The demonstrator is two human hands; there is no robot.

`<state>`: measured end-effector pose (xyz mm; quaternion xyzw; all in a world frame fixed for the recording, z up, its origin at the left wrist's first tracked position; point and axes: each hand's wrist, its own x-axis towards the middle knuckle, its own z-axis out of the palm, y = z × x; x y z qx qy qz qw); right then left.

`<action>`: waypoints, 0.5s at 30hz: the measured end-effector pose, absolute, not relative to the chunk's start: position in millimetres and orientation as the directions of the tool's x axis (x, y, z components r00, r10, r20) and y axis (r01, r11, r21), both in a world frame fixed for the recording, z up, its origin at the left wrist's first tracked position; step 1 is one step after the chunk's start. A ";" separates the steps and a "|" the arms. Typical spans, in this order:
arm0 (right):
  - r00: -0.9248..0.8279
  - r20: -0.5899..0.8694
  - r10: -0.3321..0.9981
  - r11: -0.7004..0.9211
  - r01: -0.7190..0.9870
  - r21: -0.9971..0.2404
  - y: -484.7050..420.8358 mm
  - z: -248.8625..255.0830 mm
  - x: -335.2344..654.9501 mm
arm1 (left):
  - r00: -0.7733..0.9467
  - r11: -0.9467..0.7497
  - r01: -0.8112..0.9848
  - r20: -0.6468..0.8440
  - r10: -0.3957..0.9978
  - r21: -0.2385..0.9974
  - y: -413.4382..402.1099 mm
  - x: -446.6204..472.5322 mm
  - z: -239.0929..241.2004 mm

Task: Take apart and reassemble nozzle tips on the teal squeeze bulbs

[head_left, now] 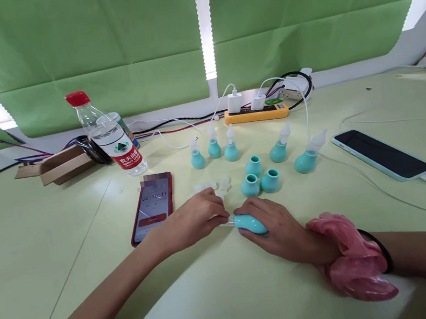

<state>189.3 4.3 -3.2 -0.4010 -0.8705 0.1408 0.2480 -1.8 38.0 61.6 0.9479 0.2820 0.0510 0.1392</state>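
Observation:
My right hand (272,225) is closed round a turquoise rubber bulb (249,223) lying on its side, its narrow end turned left. At that end my left hand (203,216) pinches a clear nozzle piece (227,222), which meets the bulb's mouth. How deep it sits inside I cannot tell. Just beyond my left fingers lie loose clear nozzle parts (205,186). Three open bulbs (253,166) without tips stand past my right hand. Behind them are several bulbs (231,150) with clear tips fitted; one bulb with a tip (306,161) leans over at the right.
A phone showing a timer (155,204) lies by my left forearm. Further back are a water bottle (115,141), an open cardboard box (65,165) and a yellow power strip (256,114) with chargers. A second phone (382,153) lies right, its white cable crossing the table.

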 end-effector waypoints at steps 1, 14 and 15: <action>-0.563 0.322 0.761 0.648 0.636 -0.420 4.2 -3.0 189.0 | 0.838 -0.806 0.521 0.008 0.545 0.281 38.1 -1.8 61.5; -0.581 0.353 0.733 0.680 0.639 -0.361 3.9 -4.6 188.7 | 0.852 -0.854 0.515 -0.068 0.519 -0.071 28.2 6.6 56.0; -0.586 0.346 0.733 0.681 0.632 -0.370 3.6 -3.7 188.7 | 0.846 -0.848 0.530 -0.067 0.530 -0.016 29.8 5.7 56.1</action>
